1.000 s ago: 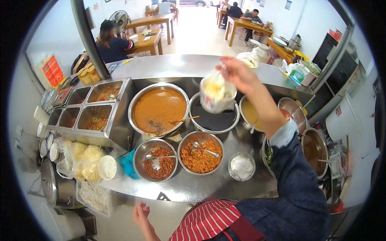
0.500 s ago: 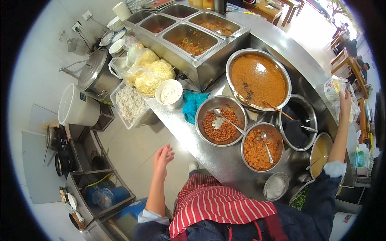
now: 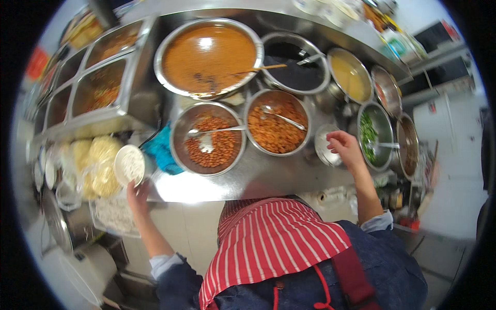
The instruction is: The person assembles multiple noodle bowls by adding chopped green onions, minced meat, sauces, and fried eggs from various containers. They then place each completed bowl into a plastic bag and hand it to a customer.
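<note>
At the counter's near left edge stands a white bowl point(image 3: 130, 164) filled with something white. My left hand point(image 3: 137, 198) is at its near rim, fingers outstretched; whether they touch the bowl is hard to tell. To the right, my right hand point(image 3: 347, 149) hovers by a small metal bowl of white grains point(image 3: 326, 150), fingers loosely bent and apart, with nothing visible in them. Between my hands sit a steel bowl of brown beans or nuts point(image 3: 219, 150) and a bowl of orange-brown chopped food point(image 3: 279, 132), each with a spoon.
Behind stand a large basin of brown sauce point(image 3: 209, 59) and a pot of dark liquid point(image 3: 292, 62). Yellow liquid fills a pot point(image 3: 350, 75); chopped greens point(image 3: 368, 135) lie farther right. Bagged noodles point(image 3: 105, 155), a blue cloth point(image 3: 164, 151) and steel food trays point(image 3: 101, 88) are left.
My view has swung right along the counter. My right hand has left the plastic bag on the far ledge and come to the small bowl; my left hand has reached the white bowl.
</note>
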Tool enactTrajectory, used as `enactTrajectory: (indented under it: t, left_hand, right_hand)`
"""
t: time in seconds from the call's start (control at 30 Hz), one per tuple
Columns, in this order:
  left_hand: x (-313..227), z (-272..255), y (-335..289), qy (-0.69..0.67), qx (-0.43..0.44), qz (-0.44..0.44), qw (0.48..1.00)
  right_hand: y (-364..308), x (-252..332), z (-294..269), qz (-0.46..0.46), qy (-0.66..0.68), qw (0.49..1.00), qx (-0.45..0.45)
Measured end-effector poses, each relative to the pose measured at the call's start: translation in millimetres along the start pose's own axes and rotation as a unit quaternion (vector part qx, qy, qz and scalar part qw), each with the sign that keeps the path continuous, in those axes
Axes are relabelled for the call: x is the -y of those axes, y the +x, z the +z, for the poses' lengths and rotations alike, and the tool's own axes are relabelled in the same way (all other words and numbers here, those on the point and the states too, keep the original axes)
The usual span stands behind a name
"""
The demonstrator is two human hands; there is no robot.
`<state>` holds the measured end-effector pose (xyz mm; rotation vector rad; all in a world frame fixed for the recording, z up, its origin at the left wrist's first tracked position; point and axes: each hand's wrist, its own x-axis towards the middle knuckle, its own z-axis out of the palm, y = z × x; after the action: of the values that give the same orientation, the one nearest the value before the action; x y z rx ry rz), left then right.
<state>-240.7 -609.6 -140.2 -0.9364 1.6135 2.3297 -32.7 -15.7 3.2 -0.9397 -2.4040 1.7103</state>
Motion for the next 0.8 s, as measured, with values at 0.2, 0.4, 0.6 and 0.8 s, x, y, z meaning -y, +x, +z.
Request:
enactTrajectory:
  t: [0.2, 0.4, 0.6, 0.8]
  left_hand:
    - [1, -14, -31, 0.049, -0.031, 0.001, 0.998]
    - [42, -23, -85, 0.016, -0.088, 0.044, 0.995]
    - [87, -13, -135, -0.105, 0.010, 0.042, 0.994]
    - [131, 34, -230, -0.116, 0.060, 0.003, 0.991]
  right_hand:
    - [-32, -43, 13, 0.007, -0.200, 0.973, -0.112]
    - [-48, -70, -12, 0.012, -0.365, 0.912, -0.189]
    - [-44, -102, -16, 0.082, -0.276, 0.946, -0.148]
    - [-33, -113, -14, -0.005, -0.241, 0.966, -0.098]
